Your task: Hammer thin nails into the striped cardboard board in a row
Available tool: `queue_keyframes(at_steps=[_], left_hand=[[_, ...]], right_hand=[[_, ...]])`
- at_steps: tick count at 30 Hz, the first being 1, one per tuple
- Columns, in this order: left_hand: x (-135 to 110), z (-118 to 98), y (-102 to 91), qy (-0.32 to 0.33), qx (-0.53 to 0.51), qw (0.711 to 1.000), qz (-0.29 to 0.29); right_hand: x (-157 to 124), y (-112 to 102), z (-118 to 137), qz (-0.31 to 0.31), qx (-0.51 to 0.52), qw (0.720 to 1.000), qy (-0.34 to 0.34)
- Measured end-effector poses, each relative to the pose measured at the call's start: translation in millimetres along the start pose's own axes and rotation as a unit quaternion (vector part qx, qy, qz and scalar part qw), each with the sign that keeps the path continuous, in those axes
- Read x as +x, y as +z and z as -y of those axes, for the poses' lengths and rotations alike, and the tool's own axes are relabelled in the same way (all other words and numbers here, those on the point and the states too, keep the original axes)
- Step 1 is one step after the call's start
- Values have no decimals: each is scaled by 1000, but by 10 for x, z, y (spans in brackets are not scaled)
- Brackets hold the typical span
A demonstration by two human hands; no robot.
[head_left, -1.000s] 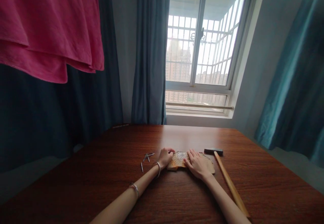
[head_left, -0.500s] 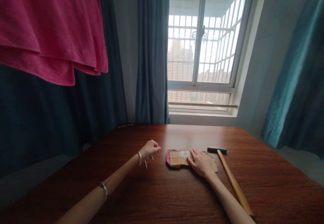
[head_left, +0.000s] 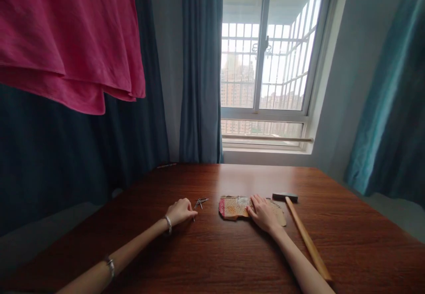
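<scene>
My left hand (head_left: 180, 210) is low over the table, its thumb and fingers pinched on a nail (head_left: 194, 218) whose end shows below the fingertips. Just beyond lies a small pile of several nails (head_left: 201, 203). My right hand (head_left: 264, 214) rests with fingers stretched out on a flat, torn-edged piece of cardboard (head_left: 230, 210), patterned with spots and pink at its left end. A thin upright thing, perhaps a nail, shows near the cardboard's middle, too small to make out surely.
A hammer with a dark head (head_left: 284, 197) and long wooden handle (head_left: 308, 243) lies right of the cardboard on the brown wooden table (head_left: 212, 258). A pink cloth (head_left: 76, 46) hangs at upper left. Blue curtains (head_left: 201, 72) and a barred window (head_left: 239, 72) stand behind.
My left hand has moved left and nearer to me, down to a nail on the table, uncovering the nail pile. My right hand stays on the cardboard.
</scene>
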State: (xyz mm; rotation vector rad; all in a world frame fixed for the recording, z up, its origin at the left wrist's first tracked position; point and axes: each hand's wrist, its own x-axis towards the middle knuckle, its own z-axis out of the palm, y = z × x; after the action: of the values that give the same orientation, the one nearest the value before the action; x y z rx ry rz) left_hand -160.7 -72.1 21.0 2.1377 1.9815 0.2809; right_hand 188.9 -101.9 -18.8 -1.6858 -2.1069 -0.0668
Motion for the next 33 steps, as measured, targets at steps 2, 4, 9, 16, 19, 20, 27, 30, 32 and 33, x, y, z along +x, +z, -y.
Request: queue_keyframes(at_steps=[2, 4, 9, 16, 19, 20, 27, 30, 32, 33], left_hand=[[4, -60, 1, -12, 4, 1000, 6], [23, -103, -8, -23, 6, 1000, 16], [93, -110, -10, -22, -2, 999, 32], [194, -4, 59, 14, -28, 999, 41], [211, -30, 18, 26, -102, 991, 77], [211, -60, -7, 27, -136, 986, 95], [130, -565, -45, 123, -329, 934, 62], [75, -868, 71, 180, -353, 918, 34], [53, -1068, 162, 202, -357, 912, 21], [50, -1162, 207, 209, -358, 910, 13]], right_hand=[[-1, 0, -1, -3, -1, 1000, 0], [-1, 2, -3, -5, -1, 1000, -1], [-2, 9, -6, -9, 4, 1000, 0], [-14, 1, 4, -16, 30, 999, 8], [-2, -7, 15, -32, 57, 998, 10], [7, -13, 20, -41, 69, 997, 13], [32, -119, 115, -127, 206, 970, 30], [11, -148, 188, -134, 290, 947, 28], [9, -151, 230, -133, 344, 929, 31], [13, -151, 243, -132, 369, 919, 33]])
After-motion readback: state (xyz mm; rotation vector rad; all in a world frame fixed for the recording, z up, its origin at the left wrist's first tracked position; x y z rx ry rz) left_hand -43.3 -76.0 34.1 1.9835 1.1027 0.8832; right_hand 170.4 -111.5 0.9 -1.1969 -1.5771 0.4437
